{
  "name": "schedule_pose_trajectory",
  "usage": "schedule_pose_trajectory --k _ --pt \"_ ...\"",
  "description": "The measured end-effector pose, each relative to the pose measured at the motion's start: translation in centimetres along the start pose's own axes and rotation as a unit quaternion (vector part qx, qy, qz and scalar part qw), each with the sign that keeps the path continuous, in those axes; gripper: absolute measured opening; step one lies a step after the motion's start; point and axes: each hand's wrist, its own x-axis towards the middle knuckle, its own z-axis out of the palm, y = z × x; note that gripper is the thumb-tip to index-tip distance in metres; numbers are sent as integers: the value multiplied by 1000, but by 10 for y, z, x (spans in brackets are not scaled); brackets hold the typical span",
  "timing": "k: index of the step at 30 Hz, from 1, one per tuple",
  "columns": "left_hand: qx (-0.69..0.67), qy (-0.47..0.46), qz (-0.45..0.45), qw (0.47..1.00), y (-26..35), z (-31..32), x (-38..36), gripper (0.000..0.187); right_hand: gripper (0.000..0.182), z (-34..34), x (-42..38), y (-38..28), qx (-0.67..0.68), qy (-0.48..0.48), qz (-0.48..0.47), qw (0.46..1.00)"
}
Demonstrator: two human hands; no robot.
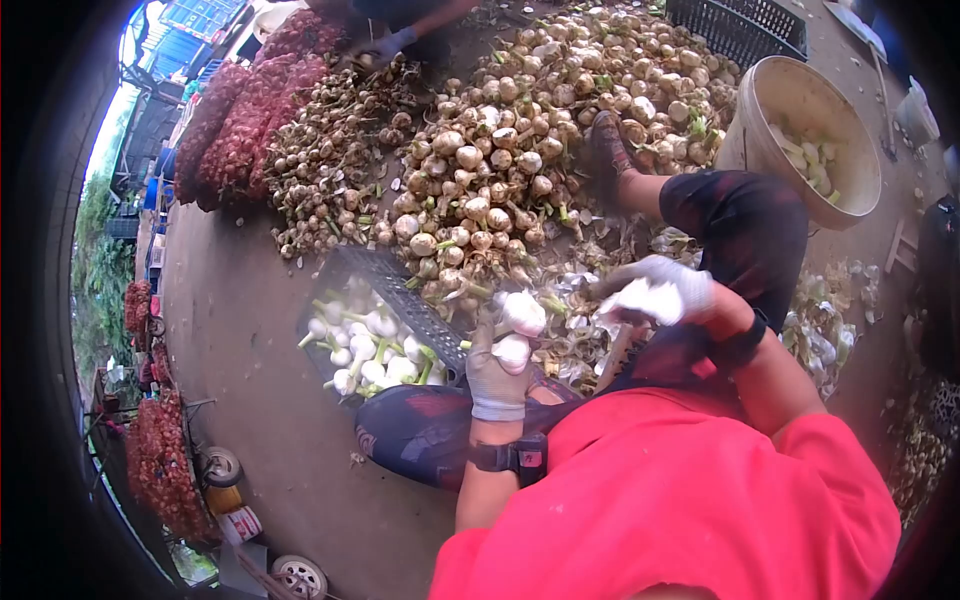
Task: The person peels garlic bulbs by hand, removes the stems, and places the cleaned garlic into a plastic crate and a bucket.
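Because the left hand (494,386) clasps two bulbs (523,314) near its fingertips, beside the crate (420,315), a loose hold could drop one among the peelings (575,357). Blur hides whether the right hand (684,286) holds anything; its careless swing could knock them.

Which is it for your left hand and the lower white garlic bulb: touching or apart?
Touching. The head view shows the left hand with its gloved fingers against the lower white garlic bulb.
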Motion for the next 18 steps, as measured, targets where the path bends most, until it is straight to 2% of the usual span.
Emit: schedule_pose_trajectory --k 1,2,3,5,6,7,8,9,10,11,12,13,14,15,16,17,18 --pt "10 10 7 1000 -1 2 0 32 30 6 17 7 -163 -11 200 966" --pt "2 -18 1 1000 3 11 -7 29 42 21 16 -3 -435 110 133 884" --pt "2 -14 -1 1000 -1 3 -7 29 49 22 19 -10 -351 37 136 926" --pt "268 -31 81 959 -9 -9 -2 25 44 37 24 -24 -126 26 64 990" --pt "209 -31 55 976 -12 -9 -3 23 40 48 33 -28 -112 -7 90 990" --pt "208 -29 56 976 -9 -8 -4 23 36 55 42 -28 -99 -37 115 988" --pt "341 -54 109 932 -5 -8 -4 21 30 56 45 -24 -88 -12 81 993" --pt "466 -77 159 867 -1 -6 -5 20 30 57 51 -17 -89 -14 81 993" --pt "167 -26 19 985 1 -2 -5 19 30 57 57 -12 -50 -23 80 995" --pt "167 -21 12 986 3 -1 -6 19 30 58 60 -9 -9 -33 83 996" --pt "337 -45 94 936 7 -1 -6 20 29 57 64 -6 -2 -63 83 995" --pt "493 -69 174 849 10 -2 -3 23 29 56 70 -7 -1 -66 85 994" --pt "559 -61 222 797 9 -11 3 28 23 56 77 -7 -104 -63 105 987" --pt "528 -18 190 827 8 -25 8 34 19 56 83 -7 -206 -62 123 969" --pt "549 22 225 804 24 -22 6 28 19 52 94 -4 -226 -76 162 958" --pt "569 61 262 777 48 -16 4 22 29 59 105 21 -242 -79 185 949" --pt "264 121 187 938 77 -17 12 21 33 59 114 34 -236 -63 182 952"
